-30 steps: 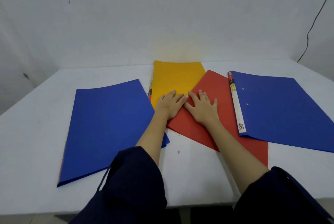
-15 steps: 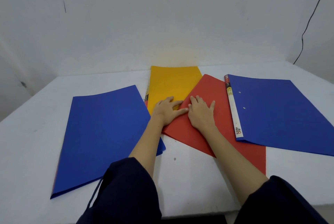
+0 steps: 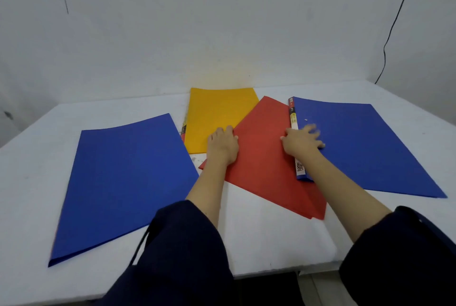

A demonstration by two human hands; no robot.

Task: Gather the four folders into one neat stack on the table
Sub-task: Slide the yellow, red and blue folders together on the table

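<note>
A: How do the folders lie?

B: Four of them, spread flat across the white table [image 3: 259, 239], not stacked. The red folder [image 3: 261, 157] sits in the middle, turned at an angle, one corner pointing to the far side. The yellow folder [image 3: 217, 115] lies just beyond it to the left, its near right corner under the red one. The right blue folder [image 3: 370, 147] overlaps the red one's right edge. The left blue folder [image 3: 123, 175] lies on its own at the left, apart from the red and close beside the yellow.

A: And the hands?

B: The left hand [image 3: 222, 147] presses flat, fingers together, across the seam where red meets yellow. The right hand [image 3: 302, 141] is spread open, palm down, over the spine strip [image 3: 296, 142] of the right blue folder, fingers blurred on the blue cover. Neither grips anything.

A: What differs from half a second ago?

B: Then both hands lay side by side on the red folder, almost touching. Now the right hand has gone rightward onto the blue folder's spine; the left has hardly shifted. The folders lie much as before.

A: Any writing?

B: The white part of the spine strip reads "folder One", running lengthwise. The coloured labels further up it are too small to read.
</note>
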